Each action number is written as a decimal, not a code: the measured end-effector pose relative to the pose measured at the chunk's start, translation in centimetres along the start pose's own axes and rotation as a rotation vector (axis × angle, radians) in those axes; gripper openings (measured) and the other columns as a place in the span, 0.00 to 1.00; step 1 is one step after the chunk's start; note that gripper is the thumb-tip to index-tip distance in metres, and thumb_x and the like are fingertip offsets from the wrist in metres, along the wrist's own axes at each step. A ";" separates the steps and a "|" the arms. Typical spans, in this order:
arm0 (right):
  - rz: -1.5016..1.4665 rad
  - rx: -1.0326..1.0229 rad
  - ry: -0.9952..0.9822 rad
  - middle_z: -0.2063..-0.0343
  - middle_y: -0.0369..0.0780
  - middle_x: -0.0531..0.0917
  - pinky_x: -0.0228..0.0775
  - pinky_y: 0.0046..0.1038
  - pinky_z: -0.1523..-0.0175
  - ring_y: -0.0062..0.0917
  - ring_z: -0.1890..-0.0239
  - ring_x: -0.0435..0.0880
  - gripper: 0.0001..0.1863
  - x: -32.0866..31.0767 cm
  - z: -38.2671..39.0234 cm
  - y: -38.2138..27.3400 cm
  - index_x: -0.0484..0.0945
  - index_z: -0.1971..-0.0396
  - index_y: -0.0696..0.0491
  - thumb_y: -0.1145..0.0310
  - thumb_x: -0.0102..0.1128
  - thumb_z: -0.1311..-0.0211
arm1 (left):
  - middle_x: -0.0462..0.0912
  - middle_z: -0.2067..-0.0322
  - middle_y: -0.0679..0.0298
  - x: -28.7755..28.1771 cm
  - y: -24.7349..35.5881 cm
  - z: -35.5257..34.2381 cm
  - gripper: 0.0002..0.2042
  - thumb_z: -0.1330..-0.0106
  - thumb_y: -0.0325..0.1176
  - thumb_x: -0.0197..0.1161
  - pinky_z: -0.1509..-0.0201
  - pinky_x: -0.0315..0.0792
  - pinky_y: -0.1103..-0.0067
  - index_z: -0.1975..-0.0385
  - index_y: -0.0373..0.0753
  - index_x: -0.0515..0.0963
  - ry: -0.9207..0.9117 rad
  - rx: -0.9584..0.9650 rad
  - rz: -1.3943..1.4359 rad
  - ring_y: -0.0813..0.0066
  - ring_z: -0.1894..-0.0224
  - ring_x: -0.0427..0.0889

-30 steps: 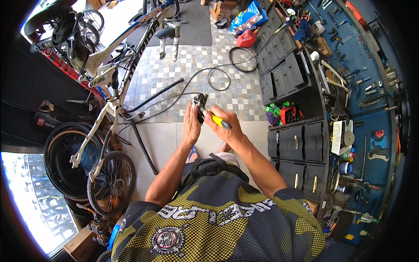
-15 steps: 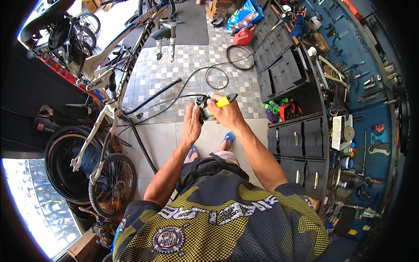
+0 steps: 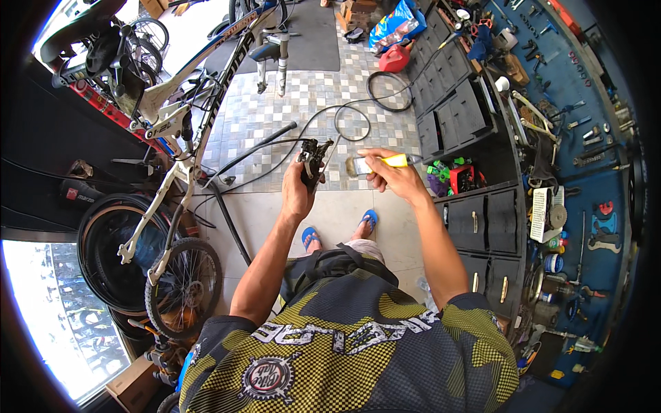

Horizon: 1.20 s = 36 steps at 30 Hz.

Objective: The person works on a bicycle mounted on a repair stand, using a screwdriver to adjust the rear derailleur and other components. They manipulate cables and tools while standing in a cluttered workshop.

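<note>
My left hand (image 3: 297, 191) is wrapped round a black rear derailleur (image 3: 314, 157), held up over the floor in front of me. A thin black cable (image 3: 274, 143) runs from the derailleur toward the bike frame on the left. In my right hand (image 3: 399, 182) is a paintbrush (image 3: 395, 161) with a yellow handle, gripped between thumb and fingers. Its bristles point left toward the derailleur, with a gap between the two.
At left stands a white bike frame (image 3: 169, 180) beside a loose wheel (image 3: 182, 289) and stacked tyres. Black drawers (image 3: 475, 219) line the right side, below a blue tool board (image 3: 582, 186). A hose (image 3: 352, 124) curls on the tiled floor near a red container (image 3: 394, 59).
My right hand and the paintbrush have moved right, away from the derailleur. The brush's bristles now show, and the derailleur is tilted more upright in my left hand.
</note>
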State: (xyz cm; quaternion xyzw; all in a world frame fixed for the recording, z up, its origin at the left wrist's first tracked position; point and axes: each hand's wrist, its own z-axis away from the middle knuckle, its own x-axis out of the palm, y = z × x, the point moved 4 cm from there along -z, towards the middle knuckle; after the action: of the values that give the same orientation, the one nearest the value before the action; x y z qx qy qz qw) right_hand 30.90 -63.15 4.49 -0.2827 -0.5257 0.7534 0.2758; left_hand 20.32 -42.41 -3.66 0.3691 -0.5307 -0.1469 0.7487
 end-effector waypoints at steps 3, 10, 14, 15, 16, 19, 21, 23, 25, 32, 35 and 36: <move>-0.165 -0.134 -0.076 0.63 0.38 0.85 0.81 0.22 0.64 0.17 0.64 0.85 0.20 0.6 1.8 -1.1 0.80 0.40 0.56 0.60 0.63 0.25 | 0.84 0.56 0.58 0.6 0.0 0.1 0.21 0.21 0.41 0.40 0.55 0.75 0.68 0.44 0.35 0.77 -0.045 -0.043 0.065 0.70 0.57 0.81; 0.197 -0.363 0.163 0.73 0.35 0.86 0.78 0.23 0.66 0.15 0.71 0.83 0.18 1.4 3.5 -3.9 0.85 0.56 0.58 0.56 0.71 0.30 | 0.85 0.56 0.59 1.8 -0.4 0.1 0.22 0.19 0.43 0.41 0.55 0.75 0.68 0.44 0.34 0.77 -0.048 -0.056 0.119 0.69 0.58 0.81; 0.284 -0.336 0.371 0.77 0.38 0.86 0.77 0.25 0.68 0.17 0.73 0.84 0.17 3.2 3.1 -4.8 0.86 0.64 0.57 0.56 0.70 0.30 | 0.85 0.56 0.60 1.8 -0.9 0.2 0.22 0.17 0.45 0.41 0.54 0.76 0.71 0.44 0.35 0.77 -0.006 -0.067 0.057 0.71 0.58 0.81; 0.271 -0.351 0.328 0.77 0.40 0.87 0.76 0.26 0.68 0.19 0.73 0.85 0.17 4.2 2.7 -5.0 0.85 0.64 0.57 0.56 0.69 0.30 | 0.84 0.55 0.62 1.8 -1.1 0.2 0.22 0.17 0.46 0.42 0.54 0.76 0.71 0.43 0.36 0.77 -0.004 -0.093 0.018 0.72 0.56 0.81; 0.264 -0.345 0.309 0.77 0.41 0.87 0.76 0.28 0.69 0.22 0.74 0.86 0.17 5.3 2.1 -5.1 0.85 0.63 0.57 0.55 0.69 0.30 | 0.84 0.55 0.62 1.8 -0.9 0.1 0.21 0.17 0.46 0.42 0.53 0.75 0.73 0.43 0.37 0.76 -0.039 -0.035 -0.062 0.73 0.56 0.81; 0.395 -0.349 0.230 0.78 0.46 0.85 0.75 0.35 0.71 0.36 0.76 0.88 0.18 7.1 1.2 -4.9 0.83 0.63 0.57 0.55 0.65 0.29 | 0.82 0.58 0.64 1.4 -0.9 0.0 0.20 0.16 0.45 0.43 0.53 0.74 0.77 0.43 0.36 0.75 -0.046 0.042 -0.200 0.77 0.58 0.79; 0.428 -0.319 0.177 0.79 0.47 0.85 0.75 0.37 0.72 0.40 0.76 0.88 0.18 7.6 0.6 -4.2 0.81 0.64 0.57 0.55 0.65 0.29 | 0.80 0.62 0.67 1.0 -1.4 0.3 0.21 0.16 0.45 0.43 0.57 0.72 0.81 0.42 0.34 0.75 -0.029 0.051 -0.125 0.81 0.63 0.75; 0.652 -0.515 0.159 0.80 0.47 0.84 0.78 0.39 0.72 0.40 0.78 0.86 0.18 8.0 0.0 -4.3 0.77 0.67 0.58 0.56 0.63 0.27 | 0.81 0.59 0.67 0.4 -1.5 0.5 0.23 0.15 0.48 0.42 0.54 0.73 0.82 0.39 0.35 0.73 -0.036 0.105 -0.386 0.81 0.60 0.77; 0.909 -0.745 0.139 0.81 0.46 0.83 0.79 0.40 0.73 0.41 0.79 0.86 0.18 8.7 -0.7 -4.3 0.75 0.68 0.57 0.56 0.61 0.26 | 0.82 0.58 0.66 -0.2 -1.6 0.8 0.24 0.15 0.48 0.41 0.52 0.74 0.82 0.39 0.35 0.73 -0.028 0.154 -0.560 0.80 0.58 0.77; 1.008 -0.937 0.259 0.79 0.41 0.82 0.77 0.35 0.75 0.35 0.77 0.85 0.15 6.8 -2.0 -4.5 0.77 0.68 0.53 0.57 0.63 0.28 | 0.73 0.69 0.66 0.2 -6.5 4.4 0.22 0.17 0.52 0.42 0.68 0.71 0.75 0.60 0.40 0.74 0.034 -0.234 -0.380 0.76 0.70 0.72; 0.685 -0.706 0.341 0.80 0.44 0.83 0.74 0.37 0.73 0.40 0.78 0.84 0.16 5.1 -1.4 -4.2 0.79 0.71 0.54 0.58 0.65 0.29 | 0.80 0.64 0.63 -0.7 -6.7 4.0 0.20 0.19 0.48 0.44 0.65 0.76 0.70 0.51 0.38 0.78 0.135 -0.288 -0.145 0.72 0.65 0.77; 0.516 -0.437 0.352 0.82 0.45 0.82 0.72 0.38 0.73 0.40 0.79 0.83 0.18 4.4 -1.4 -3.5 0.78 0.74 0.55 0.57 0.65 0.29 | 0.82 0.63 0.62 -1.2 -6.2 3.5 0.20 0.19 0.47 0.44 0.64 0.76 0.69 0.51 0.38 0.78 0.134 -0.286 -0.062 0.71 0.64 0.78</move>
State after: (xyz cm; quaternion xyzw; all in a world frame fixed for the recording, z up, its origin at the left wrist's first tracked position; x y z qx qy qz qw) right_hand 29.29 -58.05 6.79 -0.5828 -0.5301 0.6083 0.0963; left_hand 17.76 -47.36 -8.30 0.2840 -0.4416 -0.2188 0.8224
